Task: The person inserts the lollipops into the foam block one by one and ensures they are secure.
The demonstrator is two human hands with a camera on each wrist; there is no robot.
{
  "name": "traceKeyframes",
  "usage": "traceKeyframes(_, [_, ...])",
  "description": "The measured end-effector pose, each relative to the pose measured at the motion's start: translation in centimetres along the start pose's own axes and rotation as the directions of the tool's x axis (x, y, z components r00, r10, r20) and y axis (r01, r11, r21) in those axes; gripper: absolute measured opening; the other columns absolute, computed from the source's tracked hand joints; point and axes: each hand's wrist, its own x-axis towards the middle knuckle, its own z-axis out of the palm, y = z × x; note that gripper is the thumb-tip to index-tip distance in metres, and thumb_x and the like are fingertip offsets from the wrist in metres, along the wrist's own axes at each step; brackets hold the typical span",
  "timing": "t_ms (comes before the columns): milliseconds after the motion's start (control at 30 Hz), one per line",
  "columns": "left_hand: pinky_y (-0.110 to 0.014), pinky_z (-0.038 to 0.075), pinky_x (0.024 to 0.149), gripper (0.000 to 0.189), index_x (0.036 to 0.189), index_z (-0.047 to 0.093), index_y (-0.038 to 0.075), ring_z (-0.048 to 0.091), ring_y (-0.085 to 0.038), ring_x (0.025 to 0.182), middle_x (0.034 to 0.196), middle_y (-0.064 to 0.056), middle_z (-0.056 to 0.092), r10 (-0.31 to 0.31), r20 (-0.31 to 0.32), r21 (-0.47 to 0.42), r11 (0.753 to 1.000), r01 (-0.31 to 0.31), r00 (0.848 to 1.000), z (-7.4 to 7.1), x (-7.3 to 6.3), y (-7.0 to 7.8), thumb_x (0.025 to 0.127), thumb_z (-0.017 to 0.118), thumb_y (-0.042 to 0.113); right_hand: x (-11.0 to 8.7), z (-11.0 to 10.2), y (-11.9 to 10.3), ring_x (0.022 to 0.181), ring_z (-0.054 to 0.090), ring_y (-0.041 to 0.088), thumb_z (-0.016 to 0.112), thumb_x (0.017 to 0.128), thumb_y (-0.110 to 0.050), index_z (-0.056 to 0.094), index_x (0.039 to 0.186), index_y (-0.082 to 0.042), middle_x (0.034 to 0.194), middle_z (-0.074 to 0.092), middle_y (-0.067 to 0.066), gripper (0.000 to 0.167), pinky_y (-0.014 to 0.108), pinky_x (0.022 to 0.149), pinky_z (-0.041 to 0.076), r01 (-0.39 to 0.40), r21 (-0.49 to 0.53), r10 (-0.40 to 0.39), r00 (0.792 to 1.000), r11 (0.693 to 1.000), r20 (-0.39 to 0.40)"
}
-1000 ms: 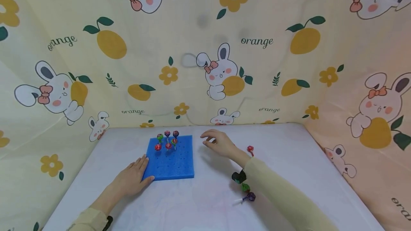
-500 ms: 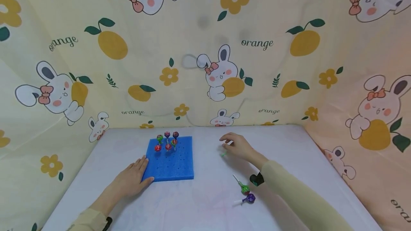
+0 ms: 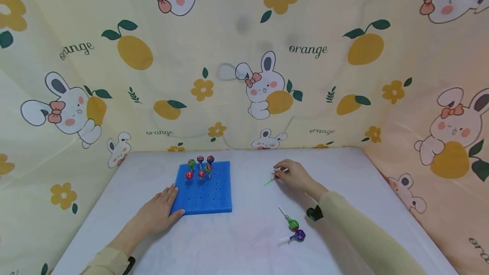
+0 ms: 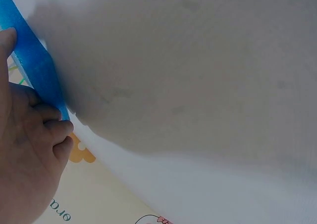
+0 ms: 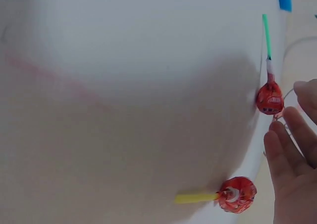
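Observation:
My left hand [image 3: 154, 213] lies against the left side of a blue foam board [image 3: 214, 203], its fingers along that edge and the thumb at the near corner. Several wrapped lollipops stand upright in the board's holes, among them a red one [image 3: 189, 175]. My right hand [image 3: 296, 175] is over the table right of the board, beside a red lollipop [image 5: 270, 99] with a green stick. Its fingertips are close to the candy and do not appear to grip it. Another red lollipop [image 5: 237, 194], with a yellow stick, lies under the right hand, mostly hidden in the head view.
A green lollipop [image 3: 293, 224] and a purple lollipop [image 3: 299, 235] lie close together on the white table [image 3: 237, 241], nearer to me than the right hand. A patterned cloth [image 3: 324, 96] rises behind the table and along both sides.
My right hand has moved right, away from the board, to the red lollipop with the green stick. The left hand has stayed at the board.

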Motion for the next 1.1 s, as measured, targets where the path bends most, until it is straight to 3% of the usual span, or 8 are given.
traceKeyframes(333, [-0.064, 0.032, 0.12, 0.087, 0.156, 0.034, -0.012, 0.032, -0.05, 0.15, 0.163, -0.033, 0.03, -0.003, 0.005, -0.014, 1.0, 0.003, 1.0, 0.0, -0.03, 0.03, 0.103, 0.057, 0.053, -0.11, 0.28, 0.71, 0.102, 0.066, 0.02, 0.07, 0.098, -0.007, 0.073, 0.126, -0.007, 0.118, 0.07, 0.006, 0.028, 0.041, 0.092, 0.059, -0.097, -0.022, 0.098, 0.993, 0.995, 0.071])
traceKeyframes(1100, [-0.064, 0.033, 0.119, 0.087, 0.155, 0.035, -0.012, 0.033, -0.05, 0.149, 0.162, -0.034, 0.031, -0.008, 0.005, -0.003, 1.0, 0.008, 1.0, 0.11, 0.09, 0.07, 0.103, 0.056, 0.055, -0.54, 0.63, 0.95, 0.105, 0.067, 0.022, 0.068, 0.1, -0.006, 0.073, 0.123, -0.006, 0.116, 0.071, 0.006, 0.023, 0.043, 0.094, 0.058, -0.077, -0.014, 0.077, 0.997, 0.997, 0.023])
